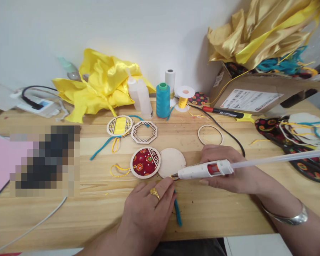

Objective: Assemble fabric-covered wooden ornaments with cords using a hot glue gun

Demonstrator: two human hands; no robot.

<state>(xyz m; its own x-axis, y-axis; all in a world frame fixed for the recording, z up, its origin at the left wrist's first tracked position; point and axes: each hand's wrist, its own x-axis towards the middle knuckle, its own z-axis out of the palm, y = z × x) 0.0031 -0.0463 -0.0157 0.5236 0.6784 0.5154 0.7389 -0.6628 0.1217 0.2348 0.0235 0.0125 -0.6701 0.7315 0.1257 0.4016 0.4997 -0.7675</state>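
My right hand (229,170) grips a white hot glue gun (200,171) with a long glue stick running out of its back. The gun's metal nozzle meets the lower edge of a plain round wooden disc (172,161). There, the fingers of my left hand (149,202), which wears a gold ring, press together on a teal cord (177,209); its free end hangs toward me. Beside the disc, touching it, lies a round wooden frame ornament (142,163) with dark red patterned fabric and a yellow braided loop (118,170). My left fingertips hide the cord's upper end.
Behind are a yellow-fabric round ornament (120,125), an octagonal lattice frame (144,132) and a thin wooden ring (210,135). A teal thread spool (163,101), white bottles (141,94), yellow satin (104,85) and a cardboard box (250,92) line the wall. Black-handled scissors (306,167) lie right.
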